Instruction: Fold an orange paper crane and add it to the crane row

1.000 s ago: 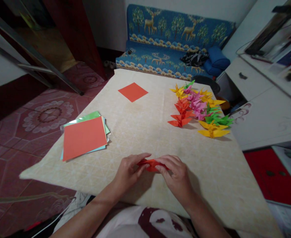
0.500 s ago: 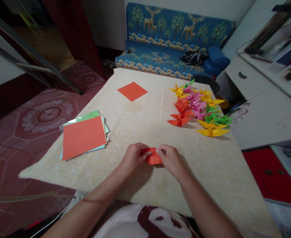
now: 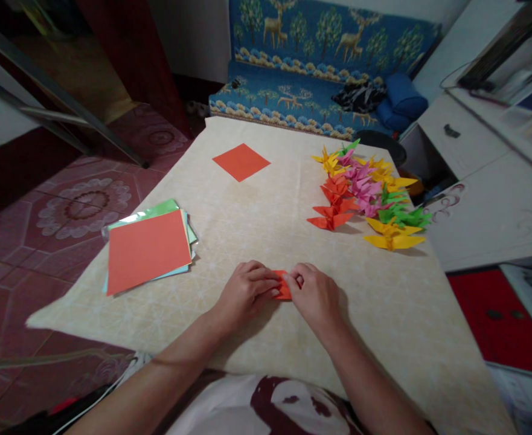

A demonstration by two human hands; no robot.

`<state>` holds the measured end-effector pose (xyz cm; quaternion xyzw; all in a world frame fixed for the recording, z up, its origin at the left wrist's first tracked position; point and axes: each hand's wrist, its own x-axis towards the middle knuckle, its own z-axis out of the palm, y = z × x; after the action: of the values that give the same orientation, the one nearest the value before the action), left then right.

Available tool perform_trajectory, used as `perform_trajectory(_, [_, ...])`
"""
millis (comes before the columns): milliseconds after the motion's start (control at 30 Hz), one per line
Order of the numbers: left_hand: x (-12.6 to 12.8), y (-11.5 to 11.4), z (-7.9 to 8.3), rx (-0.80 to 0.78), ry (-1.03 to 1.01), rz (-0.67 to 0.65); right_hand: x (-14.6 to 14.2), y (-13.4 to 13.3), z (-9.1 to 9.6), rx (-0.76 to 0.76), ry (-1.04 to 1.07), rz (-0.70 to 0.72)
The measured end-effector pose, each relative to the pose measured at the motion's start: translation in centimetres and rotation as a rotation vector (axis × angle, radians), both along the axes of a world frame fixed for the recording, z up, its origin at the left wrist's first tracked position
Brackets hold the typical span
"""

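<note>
A small folded piece of red-orange paper (image 3: 282, 289) lies on the table close to my body, largely covered by my fingers. My left hand (image 3: 250, 289) rests over its left part, fingers together and pressing it against the cloth. With thumb and bent fingers, my right hand (image 3: 315, 296) grips the right part. Farther off, a flat red-orange paper square (image 3: 241, 162) lies by itself, one corner pointing toward me. On the left is a stack of coloured paper sheets (image 3: 150, 251), a red-orange one on top and green and blue edges showing below.
Several folded paper cranes (image 3: 360, 190) in red, pink, yellow and green crowd the table's right side. A cream cloth covers the table (image 3: 266, 223). Beyond it stands a blue patterned sofa (image 3: 293, 78); a white cabinet (image 3: 487, 181) is at the right.
My left fingers have come down flat over the folded paper, and less of it shows. My right hand keeps its grip. The view has shifted slightly.
</note>
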<state>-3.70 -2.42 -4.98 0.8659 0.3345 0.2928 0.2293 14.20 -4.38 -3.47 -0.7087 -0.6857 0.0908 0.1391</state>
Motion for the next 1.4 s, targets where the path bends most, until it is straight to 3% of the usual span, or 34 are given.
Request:
perform_trajectory(200, [-0.7, -0.4, -0.5, 0.095, 0.033, -0.046, 0.6, -1.1, -0.9, 0.149, 0.150, 0.023])
perform_trajectory(333, [-0.4, 0.1, -0.8, 0.032, -0.047, 0.012, 1.1, -1.4, -0.7, 0.256, 0.312, 0.200])
perform_trajectory(433, [0.1, 0.9, -0.6, -0.063, -0.101, 0.039, 1.2, -1.1, -0.8, 0.243, 0.329, 0.294])
perform_trajectory(600, [0.5, 1.9, -0.2, -0.232, -0.096, 0.096, 1.3, -0.4, -1.7, 0.267, 0.360, 0.281])
perform_trajectory(867, [0.9, 2.3, -0.1, -0.290, -0.053, 0.209, 1.1, -0.1, -1.4, 0.255, 0.332, 0.261])
perform_trajectory(1133, [1.1, 2.7, -0.4, -0.339, -0.175, 0.132, 1.4, 0.6, -1.4, 0.111, 0.493, 0.203])
perform_trajectory(1400, [1.0, 2.6, -0.4, -0.190, -0.156, 0.047, 1.6, 0.6, -1.7, 0.131, 0.503, 0.211])
